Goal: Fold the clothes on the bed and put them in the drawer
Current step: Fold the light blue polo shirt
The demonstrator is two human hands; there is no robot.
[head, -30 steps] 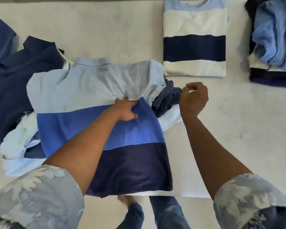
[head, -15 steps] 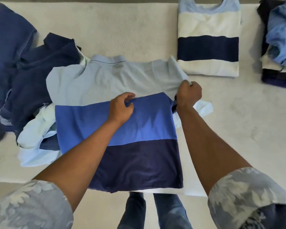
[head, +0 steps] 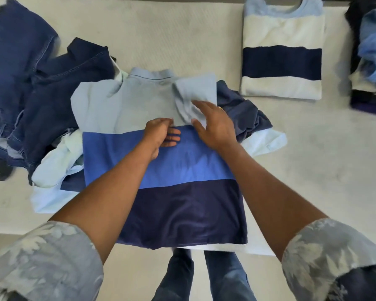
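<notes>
The polo shirt lies face down at the near edge of the bed, collar away from the person and navy hem hanging just past the edge. Its pale right sleeve is turned in over the back.

The right hand lies flat on that sleeve with fingers spread, smoothing rather than gripping. The left hand rests where the pale band meets the mid-blue, fingers laid together on the cloth. I can't make out any pinch from here.

It looks a light, soft knit that will slump and crease the moment it's lifted. I'd take it by its side seams or shoulders with both hands, and press each fold flat before letting go. The collar is the only stiffer part.

It isn't on bare mattress. Pale garments stick out beneath its left side and a crumpled navy garment sits beneath its right, so the folds may go lumpy or drag those along.

Further left, rumpled jeans crowd that side. Off to the right there's open bedding, then a folded striped top and a stack at the far corner. That open stretch seems the handiest room for working. No drawer is in sight.
</notes>
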